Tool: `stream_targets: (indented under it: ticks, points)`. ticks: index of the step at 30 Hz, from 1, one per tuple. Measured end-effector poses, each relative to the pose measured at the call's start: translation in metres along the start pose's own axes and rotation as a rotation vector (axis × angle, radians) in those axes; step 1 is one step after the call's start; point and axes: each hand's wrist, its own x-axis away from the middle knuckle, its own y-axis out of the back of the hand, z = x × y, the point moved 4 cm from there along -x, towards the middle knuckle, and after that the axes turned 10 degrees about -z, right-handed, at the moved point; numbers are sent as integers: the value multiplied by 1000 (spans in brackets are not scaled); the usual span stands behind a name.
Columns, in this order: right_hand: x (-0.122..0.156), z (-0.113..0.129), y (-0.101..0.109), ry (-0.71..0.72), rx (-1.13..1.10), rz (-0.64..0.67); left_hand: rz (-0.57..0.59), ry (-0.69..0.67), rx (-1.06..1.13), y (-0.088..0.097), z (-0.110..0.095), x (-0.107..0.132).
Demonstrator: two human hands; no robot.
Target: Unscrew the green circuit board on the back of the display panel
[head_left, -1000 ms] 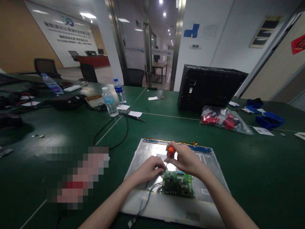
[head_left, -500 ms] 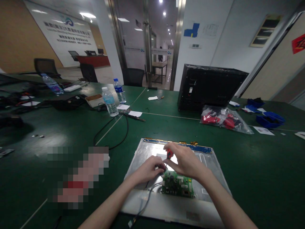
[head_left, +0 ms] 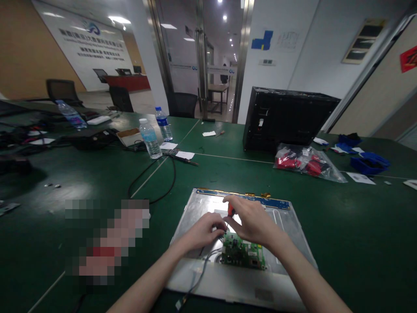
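Note:
A silver metal panel [head_left: 286, 226] lies flat on the green table in front of me, with a small green circuit board [head_left: 247, 254] on it. My right hand [head_left: 250, 219] is shut on a small red-orange handled screwdriver [head_left: 231, 211], held upright with its tip down at the board's upper left corner. My left hand [head_left: 203, 231] rests on the panel just left of the board, fingertips pinched at the screwdriver's tip. Grey wires [head_left: 202, 271] run from the board toward the panel's near edge.
A black monitor casing [head_left: 286, 119] stands at the back, with a clear bag of red parts [head_left: 306, 164] before it. Two water bottles [head_left: 150, 139] and a black cable [head_left: 163, 178] lie to the left. Blue items [head_left: 369, 161] sit far right. A pixelated patch covers the near left.
My right hand has closed down over the screwdriver handle, so less of the orange handle shows. The left hand and the board have stayed in place.

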Motion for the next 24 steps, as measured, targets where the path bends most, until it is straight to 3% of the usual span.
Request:
stream_targets:
  ticks: [24]
  points:
    - [-1,2,-2,5,85,-3,0,-46,46,-4,5,-1]
